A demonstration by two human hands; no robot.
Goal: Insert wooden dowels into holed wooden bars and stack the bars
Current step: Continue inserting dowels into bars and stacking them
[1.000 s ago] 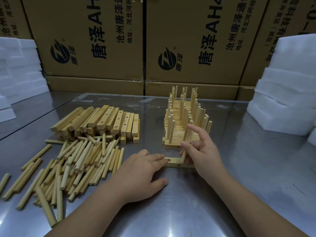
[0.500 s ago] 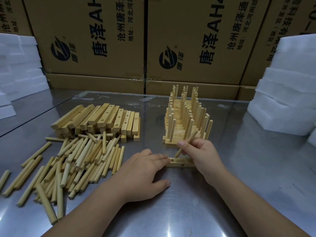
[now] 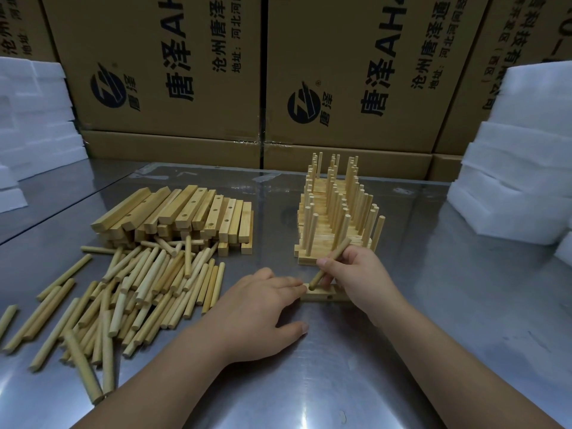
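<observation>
The right hand (image 3: 362,274) covers the 3 o'clock end of the bar (image 3: 322,295) and the middle of the tilted dowel (image 3: 340,246). How deep its lower tip sits in the hole cannot be told. The left hand (image 3: 257,311) hides the bar's 9 o'clock end under its fingertips. At 12 o'clock the cardboard boxes (image 3: 356,72) are cut by the top edge, and at 9 o'clock the frame edge cuts one loose dowel (image 3: 7,317).

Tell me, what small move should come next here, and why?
Probably tip the round wooden dowel upright and press it down: the right hand pinches it tilted, tip at a hole in the short holed wooden bar the left hand steadies.
</observation>
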